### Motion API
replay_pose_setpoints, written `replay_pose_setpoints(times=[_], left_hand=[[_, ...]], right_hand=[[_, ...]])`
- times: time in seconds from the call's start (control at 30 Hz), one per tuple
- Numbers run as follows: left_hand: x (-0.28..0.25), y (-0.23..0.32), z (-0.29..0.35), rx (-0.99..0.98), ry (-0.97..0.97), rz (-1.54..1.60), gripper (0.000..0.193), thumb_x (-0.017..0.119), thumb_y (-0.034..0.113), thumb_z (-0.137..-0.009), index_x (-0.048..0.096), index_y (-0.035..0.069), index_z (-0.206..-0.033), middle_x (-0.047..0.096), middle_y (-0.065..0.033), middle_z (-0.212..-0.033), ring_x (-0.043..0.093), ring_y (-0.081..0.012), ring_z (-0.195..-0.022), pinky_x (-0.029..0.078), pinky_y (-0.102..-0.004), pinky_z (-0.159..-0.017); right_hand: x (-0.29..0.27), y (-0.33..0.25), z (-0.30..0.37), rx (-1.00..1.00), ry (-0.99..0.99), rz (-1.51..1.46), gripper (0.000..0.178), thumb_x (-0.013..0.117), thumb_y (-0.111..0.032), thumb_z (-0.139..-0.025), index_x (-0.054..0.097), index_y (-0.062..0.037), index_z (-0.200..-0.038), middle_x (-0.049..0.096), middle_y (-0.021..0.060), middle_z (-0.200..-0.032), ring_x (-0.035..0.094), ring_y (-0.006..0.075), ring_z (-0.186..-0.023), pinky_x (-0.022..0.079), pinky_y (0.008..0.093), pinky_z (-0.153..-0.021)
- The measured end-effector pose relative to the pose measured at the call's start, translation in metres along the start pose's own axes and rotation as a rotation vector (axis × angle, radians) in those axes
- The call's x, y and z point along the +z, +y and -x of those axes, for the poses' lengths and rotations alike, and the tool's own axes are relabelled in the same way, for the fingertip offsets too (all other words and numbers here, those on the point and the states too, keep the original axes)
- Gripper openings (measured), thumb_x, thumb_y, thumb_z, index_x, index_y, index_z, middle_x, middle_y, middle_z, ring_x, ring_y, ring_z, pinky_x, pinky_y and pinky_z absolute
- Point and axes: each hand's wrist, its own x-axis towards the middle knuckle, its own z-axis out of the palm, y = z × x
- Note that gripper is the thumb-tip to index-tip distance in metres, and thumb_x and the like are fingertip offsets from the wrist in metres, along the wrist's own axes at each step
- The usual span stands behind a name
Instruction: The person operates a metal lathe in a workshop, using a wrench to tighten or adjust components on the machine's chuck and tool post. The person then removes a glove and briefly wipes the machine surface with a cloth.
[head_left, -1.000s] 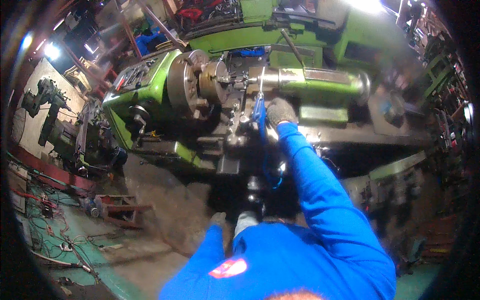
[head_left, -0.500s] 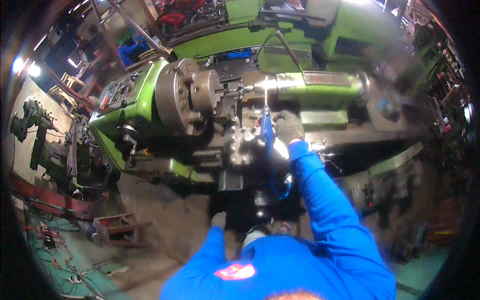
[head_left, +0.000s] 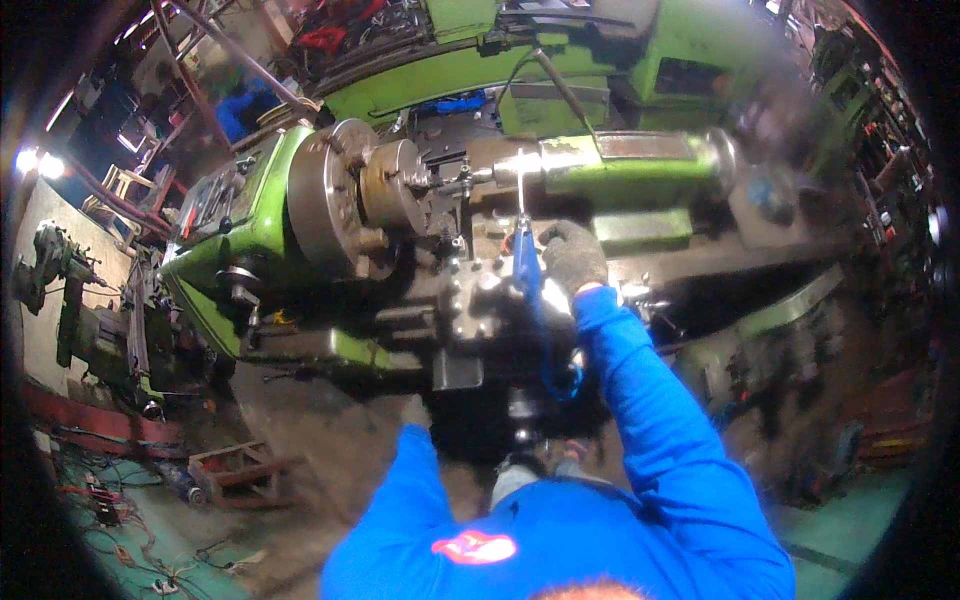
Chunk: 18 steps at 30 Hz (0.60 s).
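One gloved right hand (head_left: 573,256) just beside blue tool (head_left: 526,262), in front of green lathe (head_left: 630,180); grip partly hidden, can't tell if closed on it. Best: right arm (head_left: 655,390) and blue cord (head_left: 562,390) well clear of chuck (head_left: 322,205). Arm reaches forward, nearly straight; left hand (head_left: 415,411) low, grip unclear.

The right hand (head_left: 577,258) masks its own grip, so whether it touches the blue tool (head_left: 526,255) is hard to tell. The left hand (head_left: 415,411) is small and blurred. The lower edge cuts off the shirt (head_left: 570,535).
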Motion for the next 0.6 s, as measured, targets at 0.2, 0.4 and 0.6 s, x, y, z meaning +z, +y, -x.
replay_pose_setpoints(times=[0.2,0.4,0.6], left_hand=[[0.004,-0.009,0.013,-0.373,-0.028,0.652,0.041,0.06,0.042,-0.099,0.07,0.003,-0.106,0.072,-0.0126,-0.1,0.066,-0.0316,-0.08,0.054,-0.0502,-0.072],[-0.026,-0.014,-0.007,0.365,-0.435,-1.288,0.046,0.05,0.051,-0.104,0.066,0.011,-0.121,0.071,-0.0107,-0.09,0.063,-0.0255,-0.066,0.053,-0.0458,-0.058],[-0.037,0.025,-0.018,0.27,0.305,-0.353,0.041,0.059,0.037,-0.099,0.065,0.01,-0.128,0.068,-0.0157,-0.112,0.063,-0.0321,-0.098,0.053,-0.0461,-0.084]], right_hand=[[-0.001,-0.005,0.001,0.003,-0.023,0.012,0.023,0.059,-0.024,-0.092,0.076,-0.0159,-0.105,0.073,0.0154,-0.115,0.068,0.0349,-0.113,0.051,0.0457,-0.102],[-0.002,-0.012,0.005,0.038,-0.056,0.019,0.023,0.058,-0.023,-0.092,0.076,-0.0167,-0.105,0.073,0.0154,-0.116,0.068,0.0352,-0.113,0.052,0.046,-0.101],[-0.001,-0.006,0.003,-0.028,-0.041,-0.005,0.024,0.056,-0.023,-0.091,0.076,-0.0151,-0.103,0.073,0.0166,-0.113,0.068,0.0365,-0.111,0.052,0.0471,-0.099]])
